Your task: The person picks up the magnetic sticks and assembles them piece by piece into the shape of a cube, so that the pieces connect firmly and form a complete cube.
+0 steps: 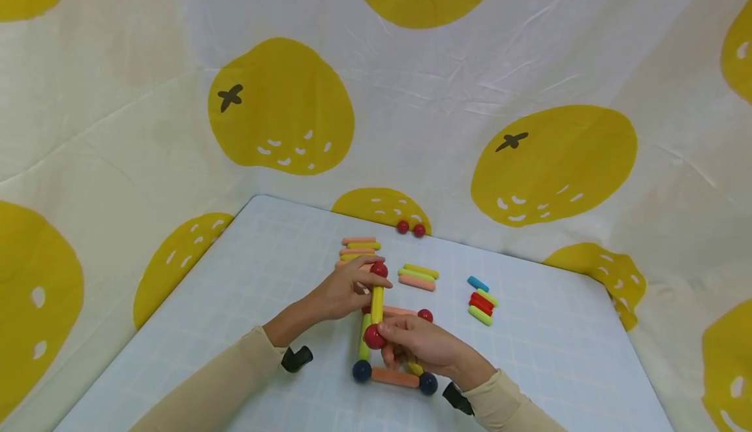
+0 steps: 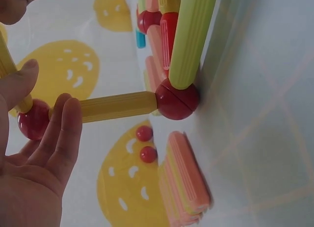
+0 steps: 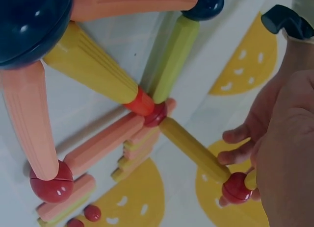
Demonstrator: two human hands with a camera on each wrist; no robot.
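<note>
The raised yellow stick [image 1: 377,303] joins the far red ball [image 1: 378,269], pinched in the left grip [image 1: 341,292], to the near red ball [image 1: 375,337], pinched in the right grip [image 1: 429,347], above the frame [image 1: 393,378] on the surface [image 1: 252,269]. Best brace the far end while levelling it

Rod-and-ball frame [image 1: 395,378] before loose rods [image 1: 418,275] on table [image 1: 282,249]; two balls [image 1: 402,226] behind.
</note>
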